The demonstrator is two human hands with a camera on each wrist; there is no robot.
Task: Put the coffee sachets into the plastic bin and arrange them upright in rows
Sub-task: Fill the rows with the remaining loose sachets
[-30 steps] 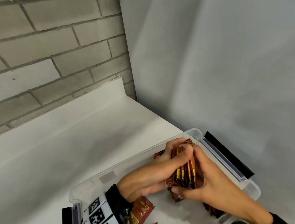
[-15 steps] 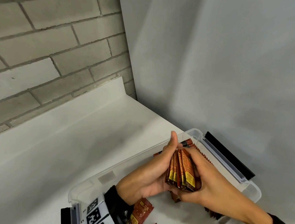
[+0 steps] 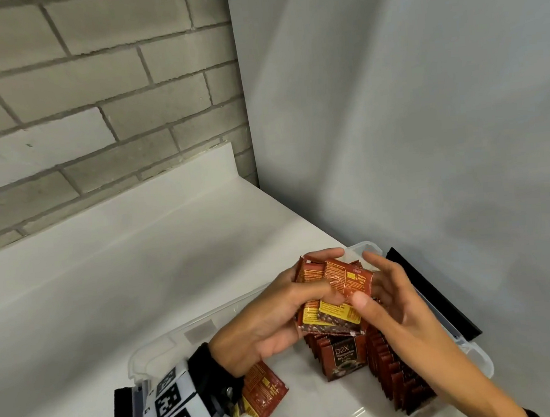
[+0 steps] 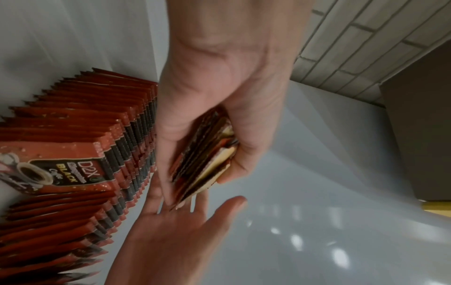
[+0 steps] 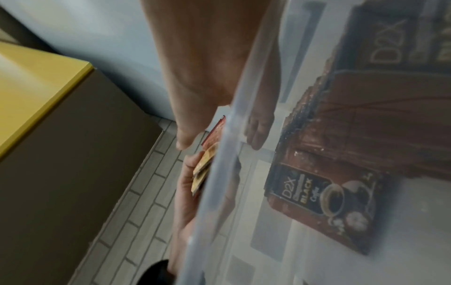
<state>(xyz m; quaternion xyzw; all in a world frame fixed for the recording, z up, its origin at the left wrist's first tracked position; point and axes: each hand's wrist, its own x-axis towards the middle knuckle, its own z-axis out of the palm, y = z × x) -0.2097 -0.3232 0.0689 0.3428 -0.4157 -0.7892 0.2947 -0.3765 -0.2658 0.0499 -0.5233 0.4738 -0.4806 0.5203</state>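
L hand grips a stack of coffee sachets over the clear plastic bin, thumb across the front face, fingers curled behind; backs w/ yellow panels face the head cam. In the left wrist view the stack shows edge-on, clamped between thumb and fingers. R hand sits just right of the stack, fingers straight and spread, thumb tip touching the stack's lower right corner, not gripping anything. Inside the bin, two rows of upright sachets stand along the right side, front one reading "D2X Black Coffee". Loose sachets lie flat on the bin floor near the L wrist, beside the tag-marked wristband. Bin rests on a white counter in a corner: grey brick wall behind, plain grey wall to the right. Black lid latch sits at the bin's right end.
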